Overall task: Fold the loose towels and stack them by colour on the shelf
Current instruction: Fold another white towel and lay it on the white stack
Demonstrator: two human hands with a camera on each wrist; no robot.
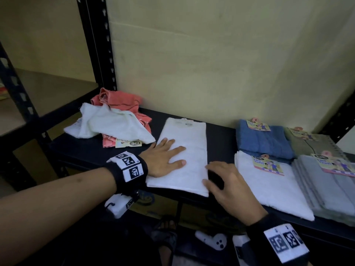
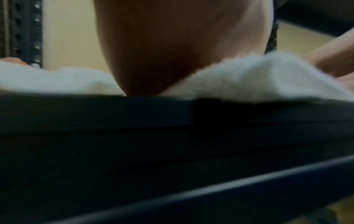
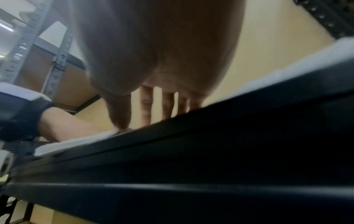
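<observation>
Pressing flat on the half-folded white towel [image 1: 184, 154] mid-shelf, the left hand [image 1: 163, 158] lies with fingers spread and straight; the right hand [image 1: 228, 187] hovers at its near right edge, fingers relaxed, gripping nothing. Done, it seems: white stack [image 1: 269, 185], blue stack [image 1: 263, 141] and grey stack [image 1: 326, 189] on the right. Left: the crumpled white and pink pile [image 1: 115, 121].

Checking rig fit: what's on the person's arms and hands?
Bare forearms, no sleeves or gloves. Each wrist carries a black band with white square-code tags: left band, right band. A white camera block hangs under the left wrist.
</observation>
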